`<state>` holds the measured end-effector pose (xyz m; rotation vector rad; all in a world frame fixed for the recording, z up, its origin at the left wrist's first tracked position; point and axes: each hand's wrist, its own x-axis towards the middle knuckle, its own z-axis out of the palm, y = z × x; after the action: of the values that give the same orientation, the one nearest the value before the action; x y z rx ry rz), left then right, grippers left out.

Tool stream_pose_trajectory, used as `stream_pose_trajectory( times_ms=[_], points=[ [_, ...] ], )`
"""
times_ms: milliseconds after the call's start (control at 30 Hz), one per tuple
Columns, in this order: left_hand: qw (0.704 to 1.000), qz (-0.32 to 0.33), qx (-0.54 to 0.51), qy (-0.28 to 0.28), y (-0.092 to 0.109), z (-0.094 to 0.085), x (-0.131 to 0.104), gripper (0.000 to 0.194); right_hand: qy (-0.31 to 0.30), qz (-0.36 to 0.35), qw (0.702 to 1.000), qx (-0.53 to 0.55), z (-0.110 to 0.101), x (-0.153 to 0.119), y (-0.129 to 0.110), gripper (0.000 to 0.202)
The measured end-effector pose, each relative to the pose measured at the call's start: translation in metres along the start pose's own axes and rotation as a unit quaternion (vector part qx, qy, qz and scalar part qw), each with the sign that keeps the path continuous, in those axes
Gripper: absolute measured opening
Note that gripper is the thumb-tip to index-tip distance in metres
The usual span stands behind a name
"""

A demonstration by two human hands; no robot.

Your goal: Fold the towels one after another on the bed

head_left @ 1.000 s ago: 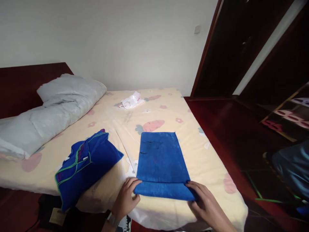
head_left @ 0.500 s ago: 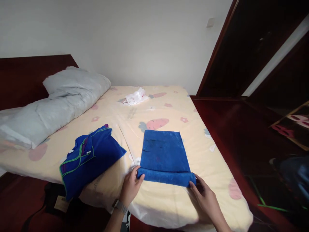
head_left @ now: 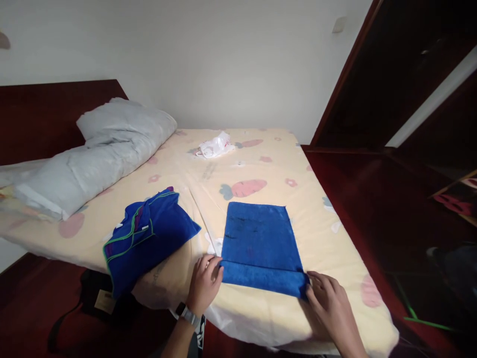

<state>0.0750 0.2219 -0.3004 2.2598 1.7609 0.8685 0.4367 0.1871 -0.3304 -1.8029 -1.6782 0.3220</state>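
Observation:
A blue towel (head_left: pixel 261 233) lies on the near part of the bed, its near edge turned over into a thick roll, the rest flat with dark marks. My left hand (head_left: pixel 205 281), with a watch on the wrist, grips the left end of that roll between thumb and fingers. At the roll's right end, my right hand (head_left: pixel 331 301) holds it the same way, fingers partly curled behind it. To the left lies a crumpled darker blue cloth item (head_left: pixel 149 238) with green edging, apart from both hands and hanging slightly over the bed's edge.
The bed (head_left: pixel 320 248) has a cream sheet with carrot and flower prints. A grey quilt (head_left: pixel 108 154) is heaped at the left by the dark headboard (head_left: pixel 55 114). A white plastic bag (head_left: pixel 215 145) sits toward the wall. A black bag (head_left: pixel 97 298) is on the floor below.
The view has shifted, so the bed and the things on it appear further right. Both hands remain at the ends of the towel's roll, which looks much the same.

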Motion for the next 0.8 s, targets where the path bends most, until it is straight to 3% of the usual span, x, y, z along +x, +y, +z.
stream_pose_trajectory(
  times_ms=[100, 200, 333, 467, 600, 800],
  points=[
    [0.996, 0.06, -0.023, -0.064, 0.003, -0.005, -0.004, 0.044, -0.024, -0.109, 0.994, 0.0, 0.0, -0.002, 0.004, 0.037],
    [0.99, 0.078, -0.037, -0.11, 0.003, -0.003, -0.005, 0.064, -0.053, -0.143, 0.988, -0.007, 0.001, -0.001, 0.006, 0.044],
    [0.988, 0.039, -0.093, -0.115, -0.005, 0.004, 0.0, 0.066, -0.054, -0.037, 0.997, 0.038, 0.002, 0.003, 0.003, 0.043],
    [0.979, -0.057, -0.172, -0.098, -0.013, 0.013, 0.005, 0.045, -0.059, 0.085, 0.991, 0.079, 0.005, 0.009, -0.002, 0.05],
    [0.97, -0.132, -0.199, -0.049, -0.015, 0.031, 0.007, 0.039, -0.049, 0.109, 0.99, 0.081, 0.013, 0.017, -0.007, 0.055],
    [0.982, -0.114, -0.147, 0.025, -0.005, 0.041, 0.013, 0.035, -0.038, 0.15, 0.984, 0.088, 0.012, 0.023, -0.015, 0.055]
  ],
)
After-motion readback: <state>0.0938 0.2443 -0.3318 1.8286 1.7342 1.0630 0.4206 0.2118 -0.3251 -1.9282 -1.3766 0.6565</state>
